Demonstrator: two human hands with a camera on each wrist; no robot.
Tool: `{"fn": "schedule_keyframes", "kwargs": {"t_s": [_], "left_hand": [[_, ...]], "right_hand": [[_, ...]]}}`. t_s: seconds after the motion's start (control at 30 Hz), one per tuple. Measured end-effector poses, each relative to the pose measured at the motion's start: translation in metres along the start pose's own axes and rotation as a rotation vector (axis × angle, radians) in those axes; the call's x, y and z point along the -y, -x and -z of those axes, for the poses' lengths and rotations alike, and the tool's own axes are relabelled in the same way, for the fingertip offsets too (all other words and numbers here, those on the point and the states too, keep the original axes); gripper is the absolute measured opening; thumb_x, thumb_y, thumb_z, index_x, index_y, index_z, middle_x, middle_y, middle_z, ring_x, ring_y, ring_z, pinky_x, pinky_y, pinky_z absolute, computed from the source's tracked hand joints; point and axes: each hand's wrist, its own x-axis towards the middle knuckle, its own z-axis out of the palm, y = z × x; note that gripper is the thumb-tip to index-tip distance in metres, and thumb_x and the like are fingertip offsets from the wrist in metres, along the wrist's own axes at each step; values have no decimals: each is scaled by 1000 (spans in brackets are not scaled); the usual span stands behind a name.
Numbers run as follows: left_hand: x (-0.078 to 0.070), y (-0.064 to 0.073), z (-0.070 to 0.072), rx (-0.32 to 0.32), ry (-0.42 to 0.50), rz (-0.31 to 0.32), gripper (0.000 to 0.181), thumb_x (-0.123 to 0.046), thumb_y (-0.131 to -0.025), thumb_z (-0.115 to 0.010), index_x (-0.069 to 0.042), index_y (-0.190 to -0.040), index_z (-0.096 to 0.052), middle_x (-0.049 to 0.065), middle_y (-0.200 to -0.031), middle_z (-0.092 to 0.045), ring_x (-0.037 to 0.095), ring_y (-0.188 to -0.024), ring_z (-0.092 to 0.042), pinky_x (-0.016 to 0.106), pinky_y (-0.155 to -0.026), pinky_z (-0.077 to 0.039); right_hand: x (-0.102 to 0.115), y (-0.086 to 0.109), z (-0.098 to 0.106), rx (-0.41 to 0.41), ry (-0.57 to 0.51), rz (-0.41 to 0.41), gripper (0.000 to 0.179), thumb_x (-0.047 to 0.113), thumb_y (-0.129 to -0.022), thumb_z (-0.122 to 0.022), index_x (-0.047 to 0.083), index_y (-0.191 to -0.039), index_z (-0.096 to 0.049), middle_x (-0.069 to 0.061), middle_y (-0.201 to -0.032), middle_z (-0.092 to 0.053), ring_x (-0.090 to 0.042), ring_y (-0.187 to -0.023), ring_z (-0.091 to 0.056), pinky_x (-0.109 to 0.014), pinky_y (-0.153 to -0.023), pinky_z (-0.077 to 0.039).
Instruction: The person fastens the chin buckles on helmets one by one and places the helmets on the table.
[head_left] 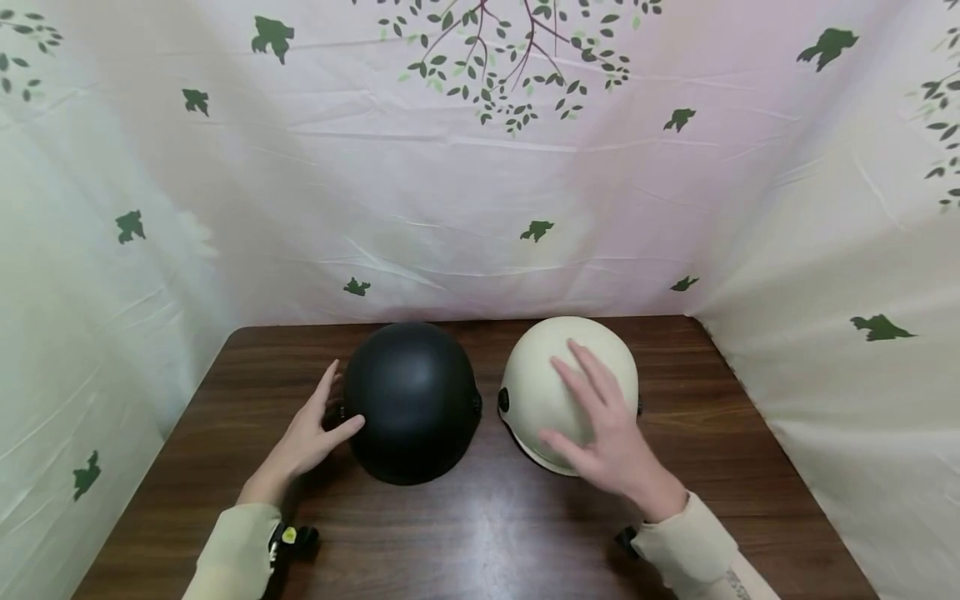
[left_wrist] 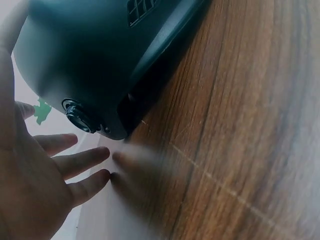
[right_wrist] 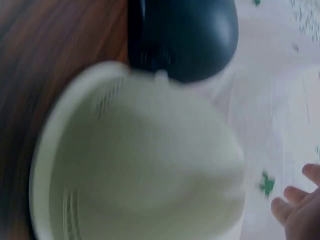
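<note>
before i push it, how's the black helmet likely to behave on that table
The black helmet probably stays stiff, since its dome looks even and undented. It seems more apt to slide than roll, as it sits dome up on the wooden table. Its smooth, rounded surface may feel slippery, though the side knob could give some catch.

Left hand (head_left: 306, 437) — fingers (left_wrist: 82, 162) nearly straight, slightly apart, thumb (head_left: 345, 430) spread wide. Right hand (head_left: 613, 442) — fingers (head_left: 592, 372) fanned, thumb (head_left: 567, 447) out, back of hand up. Both forearms (head_left: 234, 552) pale-sleeved, reaching forward, angled inward.
</note>
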Motion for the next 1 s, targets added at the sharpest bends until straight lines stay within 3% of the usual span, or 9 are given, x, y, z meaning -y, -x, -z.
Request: {"fn": "schedule_keyframes", "kwargs": {"t_s": [0.07,0.13,0.27,0.37,0.7,1.0], "left_hand": [[1,1,-1,3,6,8,102,-40,-100,-71,-33,-170,3,27,-169,-25,55,-141,-45,78,-108,-35],[1,1,-1,6,12,9,103,-41,-99,-71,-34,-169,3,26,-169,-24,54,-141,-45,78,-108,-35],[0,3,-2,9,7,12,103,-41,-98,-72,-34,-170,1,25,-169,-26,53,-141,-45,78,-107,-36],[0,4,-3,13,-2,28,102,-43,-97,-73,-35,-170,-2,24,-167,-30,52,-142,-44,78,-106,-37],[3,3,-1,30,21,28,100,-41,-96,-74,-37,-169,-5,22,-164,-37,51,-146,-40,78,-108,-35],[1,-4,3,43,25,45,100,-43,-96,-75,-31,-170,-9,21,-161,-43,48,-147,-39,79,-109,-33]], "right_hand": [[10,-5,-14,18,-37,58,77,60,-100,-61,6,-154,-51,-27,-162,-38,-44,-149,-37,-47,-124,-31],[19,-8,-26,81,-76,57,76,58,-101,-62,9,-157,-47,-24,-165,-34,-40,-151,-36,-50,-120,-37],[31,-11,-47,267,-123,-69,81,54,-100,-67,27,-167,-30,-9,-175,-15,-32,-158,-23,-64,-114,-40],[34,-10,-62,360,-119,-167,87,52,-98,-71,37,-168,-22,-3,-177,-6,-30,-161,-19,-65,-117,-36],[30,-12,-98,515,-187,-350,88,56,-99,-68,44,-168,-15,-6,-177,0,-39,-159,-20,-64,-117,-36],[25,-10,-114,538,-222,-373,90,49,-100,-69,43,-168,-11,-13,-176,-8,-41,-154,-33,-61,-114,-42]]}}
